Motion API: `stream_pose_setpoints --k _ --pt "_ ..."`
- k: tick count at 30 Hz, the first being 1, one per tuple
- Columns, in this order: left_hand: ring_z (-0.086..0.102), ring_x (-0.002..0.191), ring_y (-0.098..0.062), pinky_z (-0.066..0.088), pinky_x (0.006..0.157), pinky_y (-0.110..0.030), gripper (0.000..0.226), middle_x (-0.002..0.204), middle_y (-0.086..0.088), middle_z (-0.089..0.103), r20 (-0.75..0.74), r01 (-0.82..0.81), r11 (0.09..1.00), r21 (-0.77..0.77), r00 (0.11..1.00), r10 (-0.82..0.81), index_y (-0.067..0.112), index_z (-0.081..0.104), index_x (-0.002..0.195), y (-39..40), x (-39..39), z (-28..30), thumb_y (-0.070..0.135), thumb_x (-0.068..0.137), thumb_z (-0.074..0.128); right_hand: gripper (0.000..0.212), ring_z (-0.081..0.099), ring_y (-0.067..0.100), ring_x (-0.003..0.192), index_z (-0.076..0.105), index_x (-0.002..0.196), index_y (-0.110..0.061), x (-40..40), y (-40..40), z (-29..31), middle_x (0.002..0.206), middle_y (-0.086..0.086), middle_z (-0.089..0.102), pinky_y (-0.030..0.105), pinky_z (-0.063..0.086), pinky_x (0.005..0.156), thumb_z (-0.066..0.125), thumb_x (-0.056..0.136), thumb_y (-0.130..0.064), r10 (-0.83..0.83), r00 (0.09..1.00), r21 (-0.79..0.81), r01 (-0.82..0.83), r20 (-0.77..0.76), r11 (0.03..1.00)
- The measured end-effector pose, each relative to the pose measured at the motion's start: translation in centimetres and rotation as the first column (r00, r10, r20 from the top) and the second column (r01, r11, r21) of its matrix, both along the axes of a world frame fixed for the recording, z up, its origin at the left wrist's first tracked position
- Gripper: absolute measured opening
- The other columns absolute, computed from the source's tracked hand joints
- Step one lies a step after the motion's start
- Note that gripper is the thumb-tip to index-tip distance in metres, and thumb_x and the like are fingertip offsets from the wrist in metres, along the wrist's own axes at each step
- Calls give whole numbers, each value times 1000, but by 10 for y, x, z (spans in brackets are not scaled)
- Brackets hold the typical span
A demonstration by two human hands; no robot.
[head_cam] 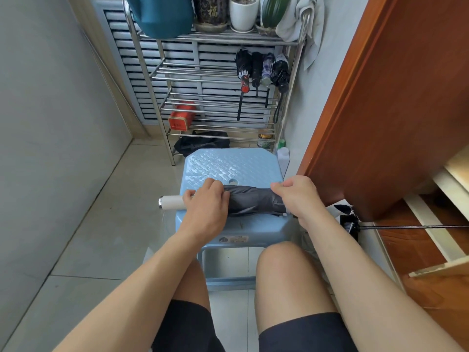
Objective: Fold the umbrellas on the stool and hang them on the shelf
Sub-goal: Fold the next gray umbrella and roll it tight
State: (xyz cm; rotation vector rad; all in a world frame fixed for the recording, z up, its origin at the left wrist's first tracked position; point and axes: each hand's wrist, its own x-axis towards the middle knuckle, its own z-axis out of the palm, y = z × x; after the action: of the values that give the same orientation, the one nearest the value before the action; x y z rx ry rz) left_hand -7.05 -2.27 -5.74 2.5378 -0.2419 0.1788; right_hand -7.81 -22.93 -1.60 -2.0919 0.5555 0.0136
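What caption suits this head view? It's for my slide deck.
Both hands roll a grey umbrella on a blue stool.

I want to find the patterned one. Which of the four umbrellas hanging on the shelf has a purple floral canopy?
The third umbrella from the left; the other three hanging on the shelf have black canopies.

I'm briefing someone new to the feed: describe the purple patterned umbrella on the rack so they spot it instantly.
Find the steel shelf rack against the louvred wall behind the blue stool. Four folded umbrellas hang in a row at the right end, below its top tier. The purple floral umbrella is third from the left, the only one with a pale patterned canopy; its neighbours are black.
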Motion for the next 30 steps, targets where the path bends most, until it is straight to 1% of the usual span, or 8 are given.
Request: stream_pose_setpoints --k 3,10,12,16,21,24,27,30 --pt "43 79 -24 30 95 -44 25 86 4 43 -11 -38 999 22 999 38 17 42 83 -3 4 0 20 107 38 26 58 25 86 61 91 -12 -4 1 0 84 -2 60 41 50 80 65 95 -37 65 998 -97 -63 23 993" --pt "49 79 -26 28 88 -40 18 90 4 54 -66 -83 996 10 994 84 18 43 93 -6 13 6 27 108 41 29 42 23 64 46 80 -14 16 -1 -6 74 3 45 34 33 59 53 102 -31 36 995 -216 -56 -94 975" --pt "53 86 -29 31 85 -39 8 100 4 60 -96 -46 999 7 994 47 19 46 105 -4 21 11 23 108 39 22 39 23 60 46 83 -15 32 -6 -9 71 3 42 31 30 53 56 100 -25 18 991 -221 -47 -132 974" --pt "60 102 -33 48 85 -44 24 124 -2 62 -92 19 1000 0 996 -19 18 52 123 14 31 15 11 104 38 6 46 26 67 54 95 -13 50 -10 -15 79 7 50 30 35 54 51 95 -8 6 976 -317 -77 -219 945" --pt "60 75 -35 43 67 -41 32 76 3 57 139 102 948 300 979 -149 21 49 93 48 14 -2 36 107 24 10 56 29 80 60 101 -6 58 -11 -7 96 12 60 31 43 63 54 93 -6 70 938 -356 -197 -340 913" --pt "55 67 -35 42 60 -40 29 67 3 50 167 73 946 316 977 -131 20 46 88 51 9 -5 35 105 27 13 54 28 83 55 107 -8 60 -8 -5 97 12 57 34 45 70 53 93 -8 95 923 -329 -227 -372 916" --pt "59 88 -35 52 73 -46 28 96 -4 65 251 55 982 182 963 -101 17 62 103 52 7 -5 34 101 41 23 60 28 80 54 111 -7 54 -4 2 92 11 57 31 46 64 53 89 -10 15 916 -394 -187 -401 900" --pt "59 106 -25 48 90 -41 26 116 1 63 299 300 953 41 906 -298 18 68 114 41 -1 0 33 101 52 23 64 33 96 57 110 -7 52 -4 3 105 10 59 33 48 71 52 90 -15 -16 921 -426 -165 -390 890"
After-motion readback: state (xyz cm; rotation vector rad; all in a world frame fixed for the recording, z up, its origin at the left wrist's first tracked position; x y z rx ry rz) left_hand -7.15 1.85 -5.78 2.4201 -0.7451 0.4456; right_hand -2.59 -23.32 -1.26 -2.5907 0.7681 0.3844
